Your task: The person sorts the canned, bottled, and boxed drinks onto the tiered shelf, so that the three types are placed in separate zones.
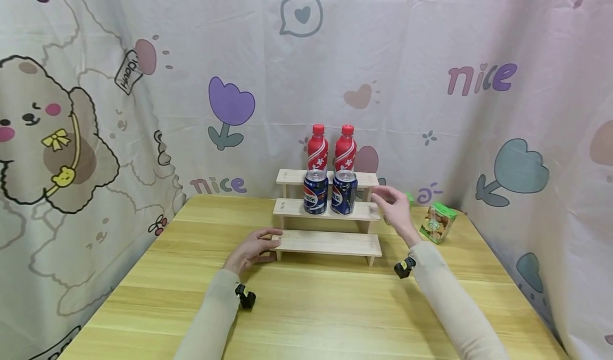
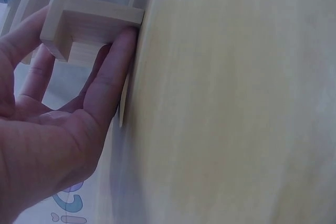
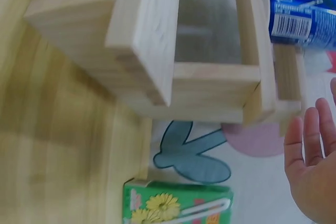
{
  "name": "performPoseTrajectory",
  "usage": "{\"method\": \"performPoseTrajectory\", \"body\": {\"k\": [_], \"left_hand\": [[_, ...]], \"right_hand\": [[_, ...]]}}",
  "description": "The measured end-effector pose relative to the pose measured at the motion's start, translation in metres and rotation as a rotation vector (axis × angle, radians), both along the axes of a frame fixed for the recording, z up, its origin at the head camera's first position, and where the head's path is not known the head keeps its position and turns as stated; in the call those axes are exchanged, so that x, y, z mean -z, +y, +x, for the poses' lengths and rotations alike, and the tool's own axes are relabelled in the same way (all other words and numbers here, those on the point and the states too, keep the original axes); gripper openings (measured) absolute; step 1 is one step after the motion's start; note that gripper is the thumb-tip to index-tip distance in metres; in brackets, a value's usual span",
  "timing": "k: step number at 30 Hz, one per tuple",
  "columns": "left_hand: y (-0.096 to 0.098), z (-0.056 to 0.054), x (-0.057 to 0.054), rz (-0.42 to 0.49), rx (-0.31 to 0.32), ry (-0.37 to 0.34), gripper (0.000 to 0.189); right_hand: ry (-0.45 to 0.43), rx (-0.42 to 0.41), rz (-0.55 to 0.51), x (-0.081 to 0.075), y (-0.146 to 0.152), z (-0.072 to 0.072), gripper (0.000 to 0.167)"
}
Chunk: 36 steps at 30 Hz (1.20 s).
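A three-tier wooden display stand (image 1: 330, 243) stands on the table. My left hand (image 1: 253, 249) holds the left end of its lowest tier. The left wrist view shows the fingers (image 2: 107, 80) curled about the end board and leg. My right hand (image 1: 395, 209) is beside the right end of the middle tier. In the right wrist view its fingers (image 3: 311, 135) are fairly straight, with nothing in them; contact with the stand cannot be made out. Two blue Pepsi cans (image 1: 315, 192) (image 1: 344, 192) stand on the middle tier. Behind them, two red-labelled bottles (image 1: 318, 150) (image 1: 346, 150) stand on the top tier.
A green drink carton (image 1: 438, 223) stands on the wooden table (image 1: 316, 312), right of the stand. Part of another green thing (image 1: 410, 199) shows behind my right hand. A printed cloth (image 1: 301, 78) hangs behind the table and along its sides.
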<state>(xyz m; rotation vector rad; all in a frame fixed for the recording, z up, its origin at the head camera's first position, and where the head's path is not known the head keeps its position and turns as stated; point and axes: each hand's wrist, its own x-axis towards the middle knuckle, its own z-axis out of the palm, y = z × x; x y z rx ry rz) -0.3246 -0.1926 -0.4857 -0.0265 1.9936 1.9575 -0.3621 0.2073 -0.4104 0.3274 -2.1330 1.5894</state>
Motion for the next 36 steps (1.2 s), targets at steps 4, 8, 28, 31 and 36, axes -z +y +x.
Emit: {"method": "performPoseTrajectory", "body": {"k": [4,8,28,31,36], "left_hand": [[0.000,0.000,0.000,0.003,0.000,0.005,0.040],[0.000,0.001,-0.001,0.008,0.006,0.007,0.041],[-0.001,0.001,0.000,0.015,0.006,0.004,0.040],[-0.002,0.001,-0.001,0.009,0.008,0.006,0.040],[-0.002,0.001,0.000,0.009,0.017,0.012,0.041]], "right_hand": [[-0.021,0.027,-0.007,0.005,0.011,0.000,0.029],[-0.069,0.069,-0.024,0.011,0.021,0.000,0.030],[-0.300,0.168,-0.074,0.016,0.068,-0.001,0.047],[-0.320,0.149,-0.049,0.016,0.071,-0.003,0.050],[-0.335,0.117,-0.015,0.019,0.075,-0.008,0.056]]}}
